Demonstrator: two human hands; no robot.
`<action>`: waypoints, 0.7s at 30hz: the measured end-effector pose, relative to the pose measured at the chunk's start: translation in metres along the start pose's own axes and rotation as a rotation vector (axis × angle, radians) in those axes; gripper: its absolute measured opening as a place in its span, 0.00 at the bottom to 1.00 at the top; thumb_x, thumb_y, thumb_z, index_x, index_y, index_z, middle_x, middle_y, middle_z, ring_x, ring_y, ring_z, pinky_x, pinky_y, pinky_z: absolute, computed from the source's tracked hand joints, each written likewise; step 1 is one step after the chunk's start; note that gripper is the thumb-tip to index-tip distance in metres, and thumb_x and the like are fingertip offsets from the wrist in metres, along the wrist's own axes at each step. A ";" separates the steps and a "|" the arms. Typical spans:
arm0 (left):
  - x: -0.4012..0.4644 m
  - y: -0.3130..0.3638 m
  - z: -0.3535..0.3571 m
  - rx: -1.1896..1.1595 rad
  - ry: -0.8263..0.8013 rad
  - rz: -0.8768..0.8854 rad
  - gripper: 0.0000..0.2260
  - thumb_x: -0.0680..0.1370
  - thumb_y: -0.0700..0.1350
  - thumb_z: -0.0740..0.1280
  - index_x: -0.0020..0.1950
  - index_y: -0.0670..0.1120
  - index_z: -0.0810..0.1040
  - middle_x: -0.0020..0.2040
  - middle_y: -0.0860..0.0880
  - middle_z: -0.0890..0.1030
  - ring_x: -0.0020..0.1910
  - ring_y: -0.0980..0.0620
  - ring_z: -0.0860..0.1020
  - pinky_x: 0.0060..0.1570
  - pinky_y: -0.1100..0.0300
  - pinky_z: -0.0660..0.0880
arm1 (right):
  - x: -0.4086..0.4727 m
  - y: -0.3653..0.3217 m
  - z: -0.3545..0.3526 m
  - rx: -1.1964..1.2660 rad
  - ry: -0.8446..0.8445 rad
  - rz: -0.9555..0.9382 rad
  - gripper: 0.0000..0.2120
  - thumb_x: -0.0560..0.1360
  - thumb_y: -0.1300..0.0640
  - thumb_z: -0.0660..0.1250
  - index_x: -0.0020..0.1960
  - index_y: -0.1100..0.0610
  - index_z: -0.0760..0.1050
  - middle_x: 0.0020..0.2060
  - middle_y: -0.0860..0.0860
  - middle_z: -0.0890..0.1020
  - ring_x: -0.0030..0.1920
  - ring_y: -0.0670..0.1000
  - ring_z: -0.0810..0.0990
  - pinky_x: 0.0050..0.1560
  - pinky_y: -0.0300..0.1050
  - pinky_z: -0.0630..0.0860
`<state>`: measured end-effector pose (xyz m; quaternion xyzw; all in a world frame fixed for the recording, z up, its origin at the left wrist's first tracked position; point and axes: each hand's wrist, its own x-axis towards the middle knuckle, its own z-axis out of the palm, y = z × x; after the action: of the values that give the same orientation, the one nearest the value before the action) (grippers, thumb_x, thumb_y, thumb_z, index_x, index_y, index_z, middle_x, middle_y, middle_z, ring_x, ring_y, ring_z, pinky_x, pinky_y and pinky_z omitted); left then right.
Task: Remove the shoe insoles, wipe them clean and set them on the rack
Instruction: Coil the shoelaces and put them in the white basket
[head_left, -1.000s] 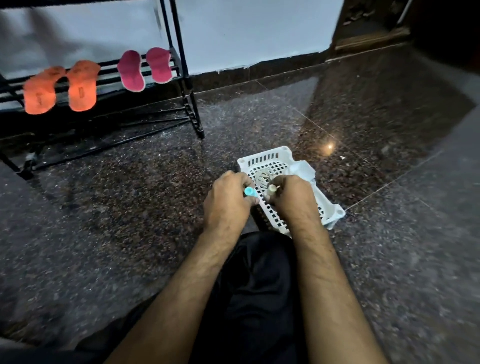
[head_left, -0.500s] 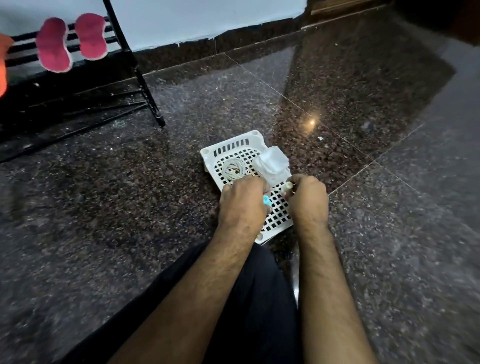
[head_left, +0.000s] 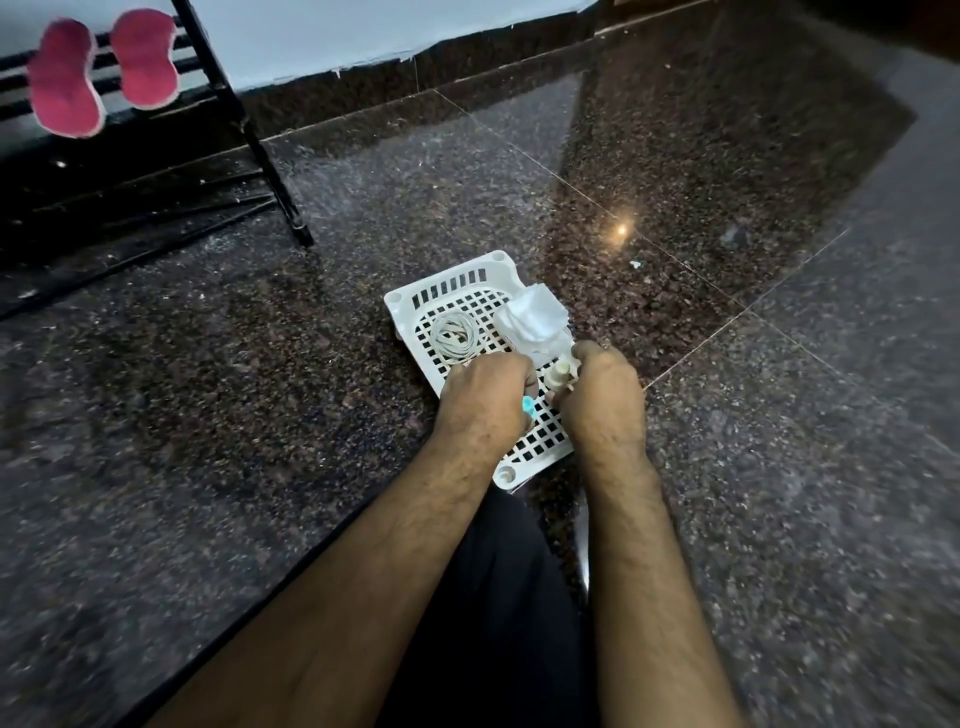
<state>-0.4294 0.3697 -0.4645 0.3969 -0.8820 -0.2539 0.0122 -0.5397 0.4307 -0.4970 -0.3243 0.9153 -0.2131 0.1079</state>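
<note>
Progress first: two pink insoles (head_left: 98, 73) hang side by side on a rail of the black shoe rack (head_left: 249, 135), up and to the left of the white basket (head_left: 467, 291) and well apart from it. On that evidence you have removed, presumably wiped, and racked at least this pair. No shoes and no other insoles show in this view, so you cannot tell from here whether more remain; the rack runs out of the picture to the left.

Your hands are both over the near half of the basket, not at the rack. Your left hand (head_left: 485, 397) is curled, knuckles up, around a small teal object (head_left: 529, 404) of which only a tip shows. Your right hand (head_left: 602, 395) is curled around a small cream bottle (head_left: 558, 375) with a nozzle or cap on top, its fingers wrapped on the far side and hidden. The two hands nearly touch at the basket's centre line. Whether you are capping, uncapping or stowing these items cannot be judged.

Inside the basket, at its far end, lie a coiled pale cord (head_left: 456, 335) and, to the right of it, a crumpled white wipe or packet (head_left: 532, 317) against the basket's right wall.

Judgement: the visible pair is finished; what you hold looks like cleaning supplies, which suggests tidying away or preparing for another pair
</note>
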 end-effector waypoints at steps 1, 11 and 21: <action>0.001 0.001 0.001 0.014 0.001 0.017 0.11 0.72 0.42 0.77 0.50 0.52 0.79 0.48 0.53 0.82 0.50 0.50 0.80 0.57 0.51 0.76 | -0.001 0.001 -0.003 0.000 -0.010 -0.002 0.17 0.75 0.61 0.70 0.63 0.56 0.76 0.58 0.58 0.80 0.58 0.60 0.78 0.57 0.52 0.76; 0.013 -0.002 0.007 0.056 0.029 0.043 0.12 0.72 0.45 0.77 0.50 0.54 0.77 0.48 0.53 0.81 0.49 0.51 0.79 0.53 0.55 0.75 | -0.010 -0.003 -0.014 0.016 0.007 0.018 0.13 0.74 0.56 0.72 0.59 0.52 0.78 0.55 0.56 0.81 0.55 0.58 0.79 0.55 0.51 0.77; 0.012 -0.006 0.006 -0.080 -0.001 0.020 0.15 0.72 0.41 0.78 0.53 0.52 0.77 0.45 0.54 0.81 0.44 0.53 0.81 0.47 0.51 0.81 | -0.020 -0.003 -0.022 0.073 -0.006 0.036 0.16 0.74 0.56 0.74 0.61 0.56 0.79 0.58 0.57 0.80 0.58 0.57 0.78 0.60 0.51 0.76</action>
<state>-0.4349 0.3607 -0.4740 0.3873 -0.8749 -0.2892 0.0302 -0.5300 0.4480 -0.4751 -0.3044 0.9122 -0.2435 0.1263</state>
